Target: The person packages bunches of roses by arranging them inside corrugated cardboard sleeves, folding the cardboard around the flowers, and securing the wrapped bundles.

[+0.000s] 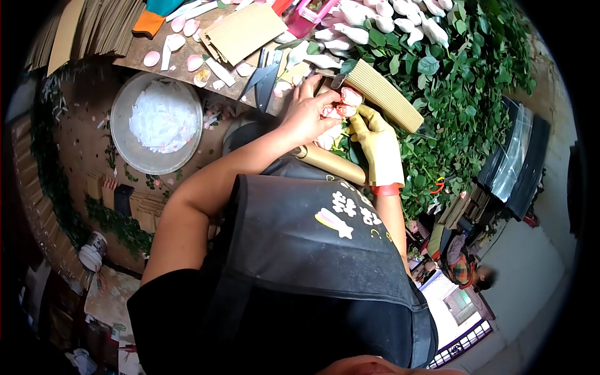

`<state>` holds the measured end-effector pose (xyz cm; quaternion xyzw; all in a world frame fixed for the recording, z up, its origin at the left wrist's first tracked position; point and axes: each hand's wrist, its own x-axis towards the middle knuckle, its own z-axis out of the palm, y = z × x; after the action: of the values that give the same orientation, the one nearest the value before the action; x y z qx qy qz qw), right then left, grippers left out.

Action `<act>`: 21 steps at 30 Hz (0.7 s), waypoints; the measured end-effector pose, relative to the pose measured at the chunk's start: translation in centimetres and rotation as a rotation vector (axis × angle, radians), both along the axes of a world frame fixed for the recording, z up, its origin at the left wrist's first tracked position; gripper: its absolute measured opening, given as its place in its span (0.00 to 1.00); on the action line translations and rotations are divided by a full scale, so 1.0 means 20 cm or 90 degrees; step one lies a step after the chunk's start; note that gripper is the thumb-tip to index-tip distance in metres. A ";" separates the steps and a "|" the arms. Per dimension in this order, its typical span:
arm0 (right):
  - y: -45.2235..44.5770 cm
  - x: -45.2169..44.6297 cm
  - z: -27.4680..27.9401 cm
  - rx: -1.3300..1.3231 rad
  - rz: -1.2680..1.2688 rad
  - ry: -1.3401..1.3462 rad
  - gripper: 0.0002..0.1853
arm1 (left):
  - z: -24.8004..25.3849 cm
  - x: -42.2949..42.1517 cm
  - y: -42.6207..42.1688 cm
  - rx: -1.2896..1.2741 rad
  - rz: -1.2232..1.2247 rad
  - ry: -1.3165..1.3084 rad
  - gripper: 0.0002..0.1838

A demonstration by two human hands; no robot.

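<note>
Several pale pink roses (350, 96) are gathered between my two hands over the near edge of the worktable. My bare left hand (308, 114) curls around the blooms from the left, its thumb and fingers against the petals. My right hand (377, 139), in a yellow glove, pinches at a rose from the right; its fingertips are partly hidden. Just beyond lies a bent piece of corrugated cardboard (384, 94). Below the roses, a brown cardboard roll (331, 164) rests against my apron, with green leaves beside it. Black-bladed scissors (267, 78) lie left of my left hand.
Leafy rose stems (437, 125) heap up on the right, with white net-wrapped blooms (356, 31) above. Cardboard sheets (242, 32) and loose petals lie on the wooden tabletop (140, 50). A round tub (117, 125) of white scraps stands lower left. Another person (462, 262) is at far right.
</note>
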<state>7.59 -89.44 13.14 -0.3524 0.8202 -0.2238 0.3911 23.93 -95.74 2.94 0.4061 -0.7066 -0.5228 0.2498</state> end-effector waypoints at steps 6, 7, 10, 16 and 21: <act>-0.01 0.04 0.02 -0.047 0.171 0.320 0.15 | -0.02 0.00 0.00 0.007 0.013 0.007 0.36; 0.00 0.04 0.00 -0.089 0.218 0.416 0.14 | -0.03 0.00 0.00 0.001 0.011 0.004 0.37; 0.00 0.05 -0.01 -0.108 0.231 0.465 0.11 | -0.02 0.01 0.00 -0.015 -0.018 -0.021 0.37; -0.05 0.02 0.11 -0.003 0.209 0.270 0.17 | -0.05 0.01 -0.02 -0.017 -0.039 -0.003 0.35; -0.05 0.01 0.10 0.003 0.229 0.270 0.17 | -0.05 0.01 -0.03 0.013 -0.049 0.012 0.36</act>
<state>7.69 -90.47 15.20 -0.5303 0.8087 -0.0704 0.2446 24.19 -96.32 1.85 0.3764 -0.7139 -0.5431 0.2317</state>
